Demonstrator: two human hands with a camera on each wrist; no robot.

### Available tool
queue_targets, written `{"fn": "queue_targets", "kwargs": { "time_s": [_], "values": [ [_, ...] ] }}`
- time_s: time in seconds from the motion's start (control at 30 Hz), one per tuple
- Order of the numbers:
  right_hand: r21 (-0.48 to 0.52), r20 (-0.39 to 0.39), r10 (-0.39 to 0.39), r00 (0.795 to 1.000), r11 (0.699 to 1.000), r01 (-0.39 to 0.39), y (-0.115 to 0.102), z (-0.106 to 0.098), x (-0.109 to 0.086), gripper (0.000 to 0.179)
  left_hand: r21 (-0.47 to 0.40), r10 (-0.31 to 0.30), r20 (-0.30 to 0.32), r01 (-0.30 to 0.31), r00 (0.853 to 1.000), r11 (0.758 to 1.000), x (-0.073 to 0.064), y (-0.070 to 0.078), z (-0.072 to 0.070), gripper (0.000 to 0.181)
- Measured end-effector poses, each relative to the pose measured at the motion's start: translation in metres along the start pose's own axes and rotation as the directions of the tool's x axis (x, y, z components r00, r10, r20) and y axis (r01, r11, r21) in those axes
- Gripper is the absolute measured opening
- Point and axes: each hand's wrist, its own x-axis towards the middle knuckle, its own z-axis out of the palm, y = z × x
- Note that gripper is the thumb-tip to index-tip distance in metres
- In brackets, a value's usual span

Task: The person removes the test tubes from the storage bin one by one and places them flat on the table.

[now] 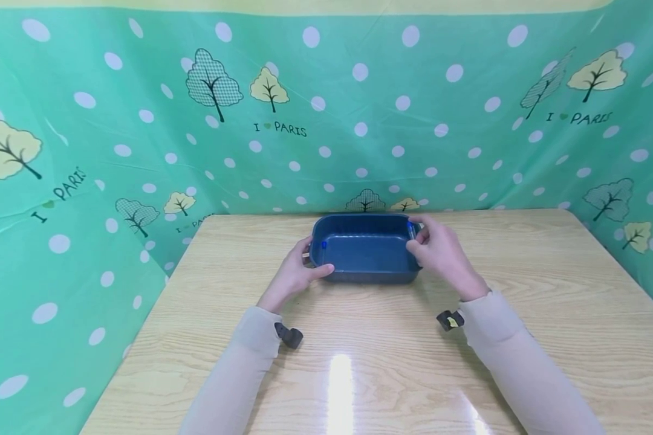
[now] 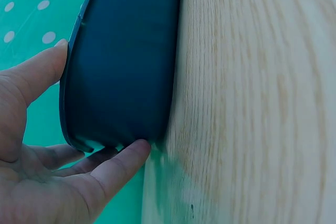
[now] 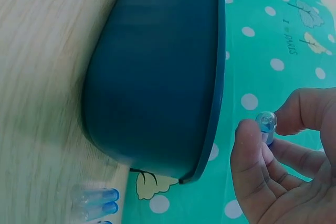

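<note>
A dark blue rectangular plastic basin stands upright on the table. My left hand holds its left end, thumb on the near rim and fingers around the end wall, as the left wrist view shows too. Over the basin's right end, my right hand pinches a small clear tube with a blue cap between thumb and fingers. Its rounded clear end faces the right wrist camera. Inside the basin at the left shows a small blue cap.
In the right wrist view, several clear tubes with blue caps lie on the table past the basin's end; the right hand hides them in the head view. A wood-grain table carries everything. Green patterned cloth hangs behind and at the sides.
</note>
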Motion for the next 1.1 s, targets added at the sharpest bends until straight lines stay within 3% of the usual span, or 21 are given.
{"fn": "queue_targets", "kwargs": {
  "time_s": [1.1],
  "values": [
    [-0.073, -0.016, 0.09, 0.996, 0.993, -0.091, 0.03, -0.02, 0.007, 0.055, 0.014, -0.018, 0.002, 0.018, 1.0, 1.0, 0.001, 0.0, -0.001, 0.092]
  ]
}}
